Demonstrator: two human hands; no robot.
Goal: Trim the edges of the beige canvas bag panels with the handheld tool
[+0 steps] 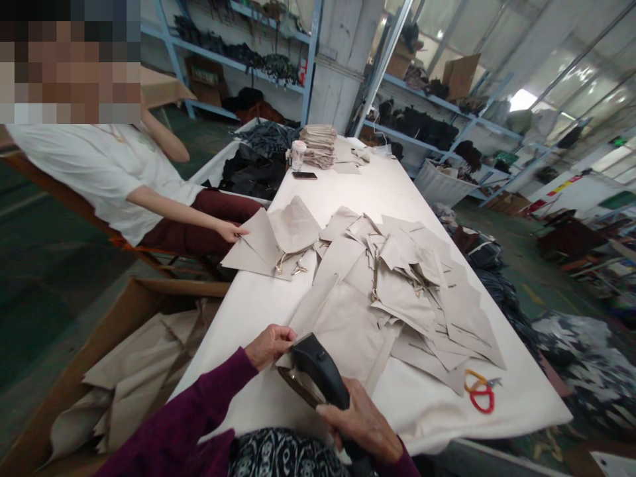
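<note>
My right hand [365, 421] is wrapped around the handle of a black hand-held tool [313, 361] with a thick rounded head. The tool's head lies over the near corner of a beige fabric piece [350, 318] on the table, so what is under it is hidden. My left hand [271, 344] pinches that piece's near left edge, just left of the tool. More beige panels [427, 285], some with brass-coloured metal fittings [376, 275], are piled loosely beyond and to the right.
A seated co-worker's hand [231, 232] holds a beige panel at the table's left edge. Scissors [479, 391] with orange and red handles lie near right. A cardboard box [129, 305] of beige pieces stands at lower left. Farther back are a phone [305, 175] and a stack [318, 142].
</note>
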